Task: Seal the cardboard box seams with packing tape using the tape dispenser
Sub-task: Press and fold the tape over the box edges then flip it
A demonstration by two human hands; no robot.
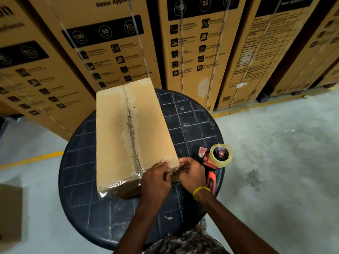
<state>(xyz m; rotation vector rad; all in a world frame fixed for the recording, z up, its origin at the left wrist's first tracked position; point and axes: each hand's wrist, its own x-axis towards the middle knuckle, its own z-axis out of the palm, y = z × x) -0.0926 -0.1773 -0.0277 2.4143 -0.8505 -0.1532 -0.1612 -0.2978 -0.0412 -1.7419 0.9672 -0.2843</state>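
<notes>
A long closed cardboard box (pixel 113 136) lies on a round dark table (pixel 192 129), its rough centre seam running away from me. Clear tape shines across the box's near end and front face. My left hand (pixel 156 178) rests on the box's near right corner, fingers pressing there. My right hand (pixel 191 174) is right beside it at the same corner, fingertips pinched on what looks like a thin strip of clear tape. The orange tape dispenser (pixel 213 160) with its clear roll lies on the table just right of my right hand, untouched.
Tall appliance cartons (pixel 198 48) stand in a row behind the table. Another cardboard box (pixel 9 215) sits on the floor at the lower left. Grey concrete floor with yellow lines (pixel 31 159) surrounds the table.
</notes>
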